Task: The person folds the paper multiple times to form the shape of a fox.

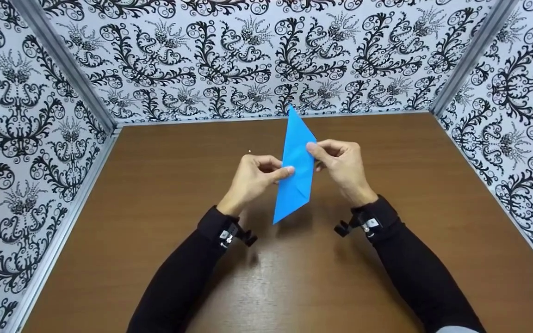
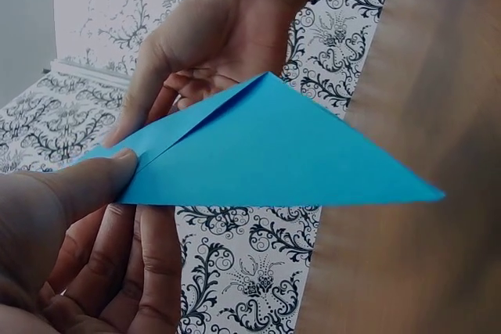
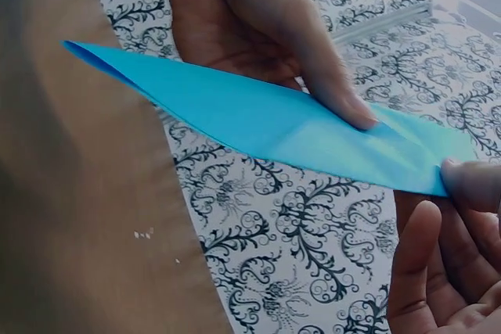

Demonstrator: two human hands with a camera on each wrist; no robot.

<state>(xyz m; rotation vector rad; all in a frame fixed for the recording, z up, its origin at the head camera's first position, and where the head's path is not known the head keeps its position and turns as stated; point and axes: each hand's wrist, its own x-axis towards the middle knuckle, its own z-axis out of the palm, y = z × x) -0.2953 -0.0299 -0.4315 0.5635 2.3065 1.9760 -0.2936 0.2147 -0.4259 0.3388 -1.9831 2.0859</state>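
A folded sheet of blue paper (image 1: 298, 159) is held up over the table, long and four-sided with pointed ends at top and bottom. My left hand (image 1: 257, 180) pinches its left edge, thumb in front and fingers behind. On the opposite edge, a little higher, my right hand (image 1: 340, 164) pinches it the same way. In the left wrist view a folded flap with a slanting crease shows on the blue paper (image 2: 266, 146), near the left thumb. Seen from the right wrist, the layers of the blue paper (image 3: 203, 107) part slightly toward its far tip.
Beneath both hands lies a brown wooden table (image 1: 155, 208). White walls (image 1: 248, 60) with a black scroll pattern enclose it at the back and sides, with metal corner posts (image 1: 63, 64). Tiny white specks (image 3: 143, 235) lie on the tabletop.
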